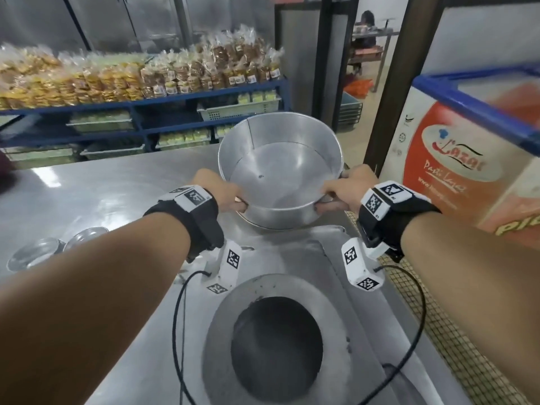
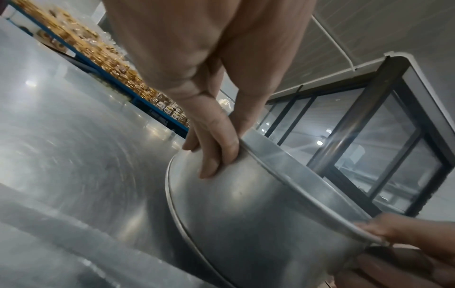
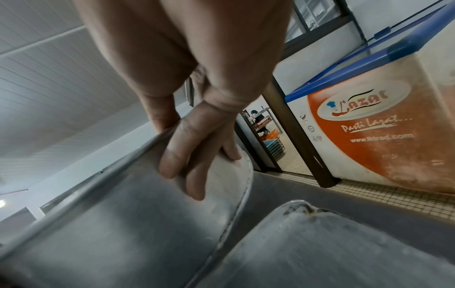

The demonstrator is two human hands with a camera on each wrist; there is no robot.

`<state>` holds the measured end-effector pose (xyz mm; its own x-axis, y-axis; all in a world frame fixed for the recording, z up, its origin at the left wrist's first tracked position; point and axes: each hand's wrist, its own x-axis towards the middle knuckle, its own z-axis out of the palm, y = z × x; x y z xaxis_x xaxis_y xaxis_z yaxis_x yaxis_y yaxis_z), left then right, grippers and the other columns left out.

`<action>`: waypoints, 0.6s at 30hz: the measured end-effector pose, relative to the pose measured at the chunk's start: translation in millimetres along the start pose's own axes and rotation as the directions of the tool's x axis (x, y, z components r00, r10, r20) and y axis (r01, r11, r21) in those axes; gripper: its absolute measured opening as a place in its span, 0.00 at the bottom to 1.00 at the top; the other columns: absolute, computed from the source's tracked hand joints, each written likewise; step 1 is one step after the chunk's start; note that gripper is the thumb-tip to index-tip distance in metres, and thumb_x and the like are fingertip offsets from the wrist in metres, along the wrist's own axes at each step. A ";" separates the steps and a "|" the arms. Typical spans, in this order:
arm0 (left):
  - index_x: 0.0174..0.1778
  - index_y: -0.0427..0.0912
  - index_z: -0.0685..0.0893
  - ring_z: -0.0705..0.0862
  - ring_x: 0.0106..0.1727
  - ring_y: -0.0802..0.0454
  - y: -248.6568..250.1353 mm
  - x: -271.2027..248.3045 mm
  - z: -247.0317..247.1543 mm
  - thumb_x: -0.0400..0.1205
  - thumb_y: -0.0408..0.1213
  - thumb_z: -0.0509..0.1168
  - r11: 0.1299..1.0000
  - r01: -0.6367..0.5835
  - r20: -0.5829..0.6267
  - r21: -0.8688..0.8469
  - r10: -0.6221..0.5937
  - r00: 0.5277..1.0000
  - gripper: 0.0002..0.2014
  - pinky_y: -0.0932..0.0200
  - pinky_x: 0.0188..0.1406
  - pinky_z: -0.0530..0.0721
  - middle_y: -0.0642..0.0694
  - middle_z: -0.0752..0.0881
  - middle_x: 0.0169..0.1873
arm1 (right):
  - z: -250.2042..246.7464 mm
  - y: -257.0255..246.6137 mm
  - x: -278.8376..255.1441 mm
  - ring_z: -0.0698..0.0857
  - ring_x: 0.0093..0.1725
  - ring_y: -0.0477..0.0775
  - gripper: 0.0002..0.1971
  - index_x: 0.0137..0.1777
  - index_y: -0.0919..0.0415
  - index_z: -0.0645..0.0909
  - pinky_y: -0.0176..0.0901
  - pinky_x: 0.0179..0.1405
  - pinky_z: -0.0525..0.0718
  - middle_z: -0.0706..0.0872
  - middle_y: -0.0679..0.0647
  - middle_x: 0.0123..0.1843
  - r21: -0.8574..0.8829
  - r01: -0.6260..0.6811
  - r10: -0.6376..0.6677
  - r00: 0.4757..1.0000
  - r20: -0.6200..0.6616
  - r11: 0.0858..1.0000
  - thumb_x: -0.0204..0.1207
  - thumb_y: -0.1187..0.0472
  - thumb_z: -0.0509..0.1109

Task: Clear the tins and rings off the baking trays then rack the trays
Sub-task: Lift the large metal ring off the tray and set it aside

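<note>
- Step in hand, as I judge it: lifting a round tin (image 1: 280,171) clear of the tray (image 1: 330,258); it sits between both hands, tipped so its mouth faces the wearer, its base above the tray's far end and the table (image 1: 87,194) beyond
- The left hand (image 1: 222,191) grips the tin's left side; in the left wrist view its fingers (image 2: 211,155) curl down over the rim onto the outer wall; thumb hidden
- The right hand (image 1: 342,188) grips the right side the same way; in the right wrist view its fingers (image 3: 182,155) lie curled on the wall just under the rim
- A thin lip runs round the tin's base; whether that is a loose bottom or a second piece I cannot tell
- Still on the tray, nearer the wearer: a ring (image 1: 274,346) with a dark centre; so the tray is not yet clear
- Two small tins (image 1: 58,249) lie on the table at left, well apart from the tray
- Next move calls for: a level set-down on bare table, perhaps by the small tins; both grips kept even so the tin does not tip further; then the ring; no rack is in view, so racking comes later
</note>
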<state>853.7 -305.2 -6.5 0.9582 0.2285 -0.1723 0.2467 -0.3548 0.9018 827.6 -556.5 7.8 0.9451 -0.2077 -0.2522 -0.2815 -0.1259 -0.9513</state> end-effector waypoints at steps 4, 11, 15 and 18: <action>0.36 0.35 0.82 0.92 0.49 0.38 -2.7 9.1 4.9 0.55 0.33 0.81 0.999 0.018 -0.006 0.043 -0.017 1.000 0.18 0.43 0.49 0.92 0.31 0.90 0.48 | 4.4 11.4 23.9 0.92 0.36 0.60 0.12 0.43 0.71 0.86 0.56 0.40 0.92 0.92 0.62 0.37 -0.125 0.057 -0.061 0.998 -0.025 0.991 0.60 0.67 0.79; 0.58 0.25 0.82 0.92 0.51 0.38 -5.6 32.0 15.2 0.76 0.24 0.71 0.998 0.044 0.055 -0.040 -0.042 0.998 0.14 0.43 0.48 0.93 0.30 0.89 0.53 | 7.1 32.8 49.3 0.92 0.38 0.58 0.12 0.45 0.65 0.82 0.47 0.35 0.92 0.90 0.62 0.43 -0.197 0.060 -0.070 0.997 -0.043 0.979 0.66 0.61 0.79; 0.57 0.30 0.80 0.92 0.48 0.41 -8.4 33.1 18.6 0.78 0.24 0.69 0.990 0.086 0.054 -0.114 -0.080 0.995 0.13 0.50 0.43 0.93 0.32 0.89 0.52 | 10.7 40.1 50.4 0.90 0.44 0.60 0.14 0.44 0.68 0.85 0.47 0.41 0.90 0.90 0.59 0.40 -0.311 0.138 -0.187 0.973 -0.135 0.940 0.67 0.56 0.77; 0.58 0.30 0.79 0.90 0.42 0.43 -7.9 25.0 19.0 0.81 0.26 0.68 0.980 0.111 0.091 -0.167 -0.097 0.991 0.11 0.53 0.40 0.93 0.34 0.87 0.49 | 14.6 43.0 36.2 0.88 0.49 0.64 0.19 0.43 0.70 0.85 0.56 0.51 0.88 0.90 0.64 0.44 -0.372 0.174 -0.220 0.972 -0.083 0.912 0.73 0.50 0.74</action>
<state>878.5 -313.9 -25.4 0.9391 0.1786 -0.2937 0.3235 -0.1706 0.9307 852.1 -555.3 -44.8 0.9668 -0.2547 -0.0212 -0.1535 -0.5122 -0.8450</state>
